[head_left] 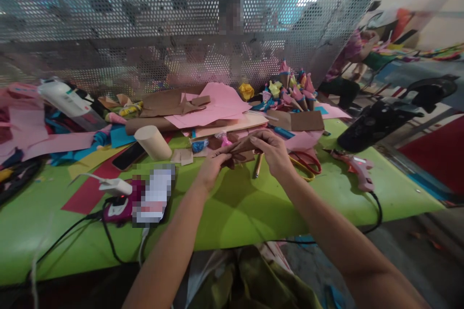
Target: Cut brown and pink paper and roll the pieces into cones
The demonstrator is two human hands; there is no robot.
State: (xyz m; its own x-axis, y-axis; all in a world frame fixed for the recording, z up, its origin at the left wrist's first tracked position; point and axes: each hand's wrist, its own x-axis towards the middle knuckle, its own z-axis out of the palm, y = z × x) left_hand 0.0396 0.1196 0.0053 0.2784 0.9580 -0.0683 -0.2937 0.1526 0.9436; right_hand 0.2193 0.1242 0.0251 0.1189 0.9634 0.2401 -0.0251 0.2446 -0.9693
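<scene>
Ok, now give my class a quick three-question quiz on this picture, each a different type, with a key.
1. True or false: the left hand and right hand both hold the brown paper.
2. Which tool lies towards the right end of the green table? A) hammer B) glue gun C) stapler
3. Fill in: the pen-like stick lies nearer the ____ hand.

Key: 1. True. 2. B. 3. Right.

Left hand [213, 170], right hand [274, 152] and both forearms [178, 237] observed bare. Clothing [277, 282], lower centre of the frame: olive green (surface visibly creased).
</scene>
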